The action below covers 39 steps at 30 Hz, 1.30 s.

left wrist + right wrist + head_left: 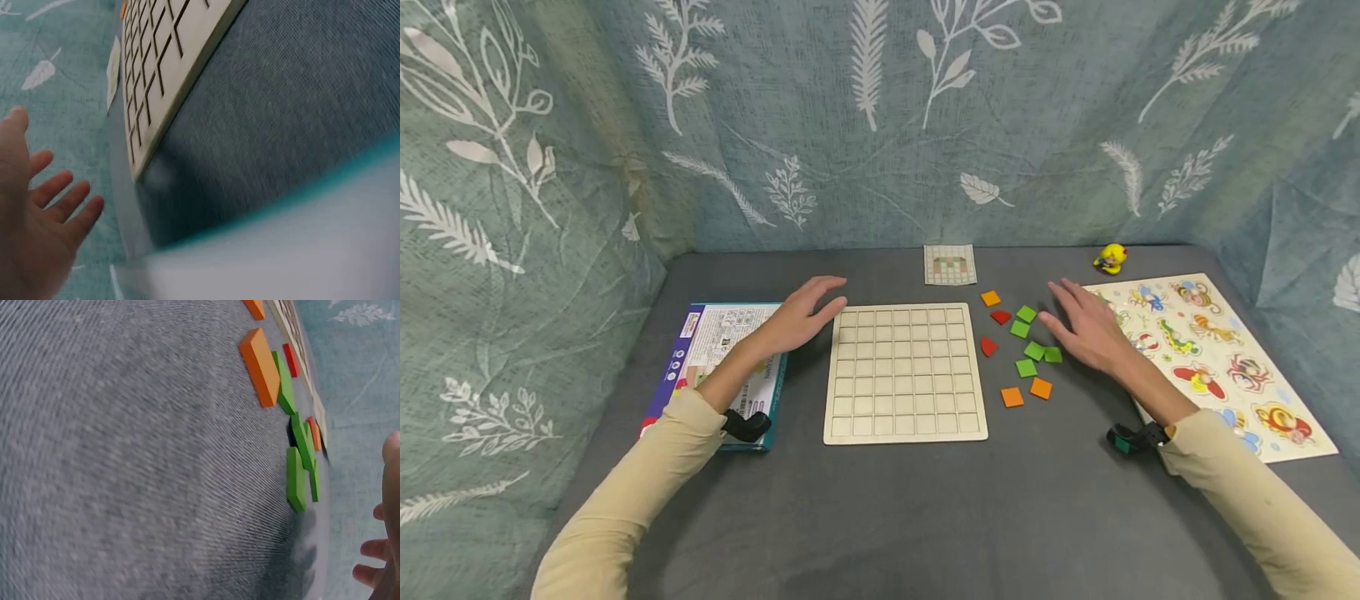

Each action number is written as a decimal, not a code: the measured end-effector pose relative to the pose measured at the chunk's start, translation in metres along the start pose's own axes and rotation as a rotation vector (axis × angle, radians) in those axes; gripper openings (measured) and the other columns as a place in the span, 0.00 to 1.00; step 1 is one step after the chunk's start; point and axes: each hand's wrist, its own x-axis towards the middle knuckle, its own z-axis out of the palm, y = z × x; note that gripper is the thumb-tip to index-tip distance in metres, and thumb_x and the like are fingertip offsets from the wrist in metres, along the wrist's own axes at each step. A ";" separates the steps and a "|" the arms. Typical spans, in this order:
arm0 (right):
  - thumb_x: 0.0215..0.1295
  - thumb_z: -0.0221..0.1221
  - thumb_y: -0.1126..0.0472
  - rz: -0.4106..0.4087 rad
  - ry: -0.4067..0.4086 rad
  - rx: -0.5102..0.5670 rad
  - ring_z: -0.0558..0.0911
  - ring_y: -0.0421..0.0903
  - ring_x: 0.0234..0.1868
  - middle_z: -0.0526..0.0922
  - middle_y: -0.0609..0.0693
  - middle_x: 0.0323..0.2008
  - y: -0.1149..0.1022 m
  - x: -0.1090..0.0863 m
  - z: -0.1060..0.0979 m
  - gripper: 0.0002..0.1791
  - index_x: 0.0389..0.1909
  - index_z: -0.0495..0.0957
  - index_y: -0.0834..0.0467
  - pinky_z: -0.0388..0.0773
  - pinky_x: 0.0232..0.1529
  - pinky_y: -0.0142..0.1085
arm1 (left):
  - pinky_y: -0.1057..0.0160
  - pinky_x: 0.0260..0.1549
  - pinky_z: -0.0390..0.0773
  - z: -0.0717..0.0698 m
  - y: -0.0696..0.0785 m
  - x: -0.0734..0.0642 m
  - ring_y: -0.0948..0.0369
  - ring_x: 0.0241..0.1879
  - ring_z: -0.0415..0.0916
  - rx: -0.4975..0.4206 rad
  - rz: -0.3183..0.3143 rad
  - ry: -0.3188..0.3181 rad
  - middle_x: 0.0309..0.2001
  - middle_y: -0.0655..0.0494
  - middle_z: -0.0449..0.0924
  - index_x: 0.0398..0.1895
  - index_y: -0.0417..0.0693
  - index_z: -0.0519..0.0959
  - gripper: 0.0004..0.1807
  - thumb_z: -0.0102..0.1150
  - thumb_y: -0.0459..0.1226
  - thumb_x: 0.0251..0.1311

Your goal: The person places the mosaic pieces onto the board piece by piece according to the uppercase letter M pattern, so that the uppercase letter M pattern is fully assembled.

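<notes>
A pale wooden grid board (906, 371) lies in the middle of the table, its square cells bare. My left hand (802, 317) hovers at the board's upper left corner, fingers extended and holding nothing; the left wrist view shows its fingers (53, 187) spread. To the right of the board lie several green square tiles (1026, 367), a few orange square tiles (1012, 397) and two red rounded pieces (988, 346). My right hand (1088, 330) is just right of these tiles, fingers extended, with nothing in it. In the right wrist view, the green tiles (296, 479) stand nearer than the hand's fingertips.
A small pattern card (950, 265) lies behind the board. Under my left forearm is a box (707, 350) with printed text. A wooden insect picture board (1217, 350) lies partly beneath my right forearm, and a small yellow figure (1110, 258) stands at the back right.
</notes>
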 end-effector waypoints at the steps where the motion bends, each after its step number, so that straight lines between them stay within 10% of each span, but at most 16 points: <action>1: 0.75 0.43 0.42 -0.008 0.005 0.002 0.56 0.69 0.72 0.56 0.70 0.72 0.000 0.000 0.002 0.36 0.73 0.57 0.64 0.51 0.69 0.65 | 0.44 0.66 0.65 0.002 0.000 0.001 0.45 0.70 0.59 -0.012 0.009 -0.002 0.74 0.44 0.55 0.74 0.44 0.57 0.32 0.40 0.51 0.75; 10: 0.76 0.45 0.47 -0.059 0.003 0.059 0.59 0.69 0.71 0.59 0.70 0.70 -0.005 0.002 0.008 0.33 0.72 0.58 0.66 0.55 0.68 0.63 | 0.46 0.64 0.68 0.019 -0.011 0.007 0.47 0.67 0.64 -0.111 0.048 0.030 0.71 0.45 0.60 0.71 0.42 0.62 0.27 0.45 0.44 0.74; 39: 0.71 0.55 0.51 -0.116 -0.090 0.033 0.67 0.64 0.67 0.68 0.66 0.66 -0.022 0.021 0.025 0.32 0.69 0.62 0.64 0.63 0.66 0.59 | 0.42 0.73 0.50 0.016 -0.023 0.006 0.49 0.70 0.61 0.363 0.116 -0.140 0.70 0.51 0.65 0.66 0.52 0.73 0.37 0.65 0.57 0.55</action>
